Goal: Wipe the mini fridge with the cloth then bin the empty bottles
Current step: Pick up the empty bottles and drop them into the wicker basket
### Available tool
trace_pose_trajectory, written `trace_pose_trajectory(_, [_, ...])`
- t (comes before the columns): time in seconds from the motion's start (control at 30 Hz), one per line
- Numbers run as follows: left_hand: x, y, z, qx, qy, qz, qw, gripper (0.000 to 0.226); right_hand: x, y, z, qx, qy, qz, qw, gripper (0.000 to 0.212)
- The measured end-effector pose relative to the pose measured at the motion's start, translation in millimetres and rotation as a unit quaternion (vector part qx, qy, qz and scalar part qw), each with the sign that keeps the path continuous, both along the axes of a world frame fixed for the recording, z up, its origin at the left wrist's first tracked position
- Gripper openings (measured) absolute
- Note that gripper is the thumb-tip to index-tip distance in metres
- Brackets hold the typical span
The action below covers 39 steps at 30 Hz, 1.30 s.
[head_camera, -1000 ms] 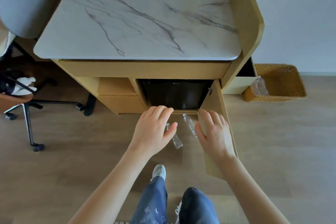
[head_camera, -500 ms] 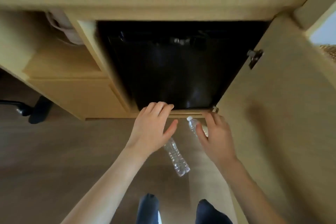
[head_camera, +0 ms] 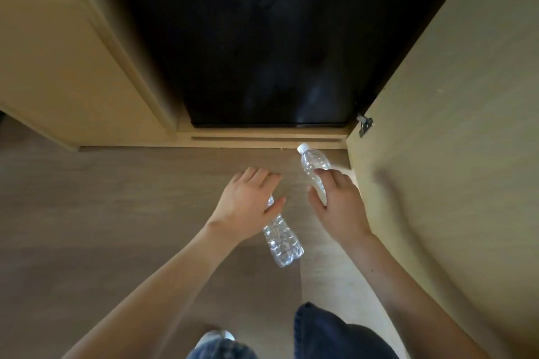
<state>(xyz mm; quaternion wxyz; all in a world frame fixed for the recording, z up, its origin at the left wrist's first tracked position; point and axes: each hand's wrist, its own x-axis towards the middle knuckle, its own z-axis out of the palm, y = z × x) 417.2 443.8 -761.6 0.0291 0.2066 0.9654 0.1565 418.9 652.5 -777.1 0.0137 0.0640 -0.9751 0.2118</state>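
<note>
Both hands have dropped onto the bottles (head_camera: 283, 242), seemingly not yet gripping.

2 clear bottles (head_camera: 282, 242) (head_camera: 312, 161) lying on floor

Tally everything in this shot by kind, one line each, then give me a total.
Clear plastic bottles: 2 (one under the left hand at, one under the right hand at)
Hands: 2
Black mini fridge: 1
Open cabinet door: 1
Total: 6
</note>
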Motion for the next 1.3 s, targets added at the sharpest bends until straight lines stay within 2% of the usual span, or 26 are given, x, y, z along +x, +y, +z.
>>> trace_pose_trajectory(0.17, [13.8,6.6,-27.0,0.026,-0.019,0.035,0.999,0.043,-7.6,9.7,-17.5,0.026,0.003,0.025,0.999,0.038])
trace_pose_trajectory(0.37, [30.0,17.2,-60.3,0.079,-0.09,0.174,0.977,0.048,-19.1,23.5,-48.8,0.026,-0.001,0.005,1.0,0.043])
trace_pose_trajectory(0.57, [38.2,31.5,-83.9,0.124,-0.189,0.341,0.912,0.063,-28.7,26.3,-76.5,0.022,-0.028,-0.023,0.999,0.05])
trace_pose_trajectory(0.67, [32.5,35.3,-92.4,0.168,-0.274,0.402,0.857,0.068,-31.1,29.8,-86.4,0.036,-0.046,-0.047,0.997,0.06])
trace_pose_trajectory(0.77, [28.6,38.4,-99.7,0.193,-0.335,0.428,0.817,0.064,-31.6,33.5,-94.4,0.058,-0.088,-0.067,0.992,0.069])
trace_pose_trajectory(0.87, [26.3,41.3,-106.3,0.2,-0.366,0.435,0.798,0.061,-27.1,33.7,-101.7,0.042,-0.123,-0.067,0.989,0.071])
trace_pose_trajectory(0.97, [23.6,44.1,-113.1,0.245,-0.384,0.434,0.777,0.059,-19.3,29.9,-105.9,0.002,-0.135,-0.079,0.988,0.071])
trace_pose_trajectory(1.03, [22.9,44.8,-112.9,0.268,-0.371,0.43,0.778,0.056,-15.9,26.8,-107.6,-0.037,-0.127,-0.091,0.987,0.073])
trace_pose_trajectory(1.17, [17.9,41.2,-99.9,0.318,-0.312,0.406,0.798,0.035,-18.2,20.9,-104.2,-0.111,-0.102,-0.101,0.983,0.082])
trace_pose_trajectory(1.23, [12.6,35.4,-89.2,0.323,-0.282,0.388,0.816,0.036,-19.0,13.7,-93.3,-0.155,-0.078,-0.107,0.979,0.082])
trace_pose_trajectory(1.3, [8.4,27.3,-71.4,0.319,-0.262,0.378,0.829,0.043,-16.7,4.8,-75.2,-0.187,-0.037,-0.09,0.978,0.073])
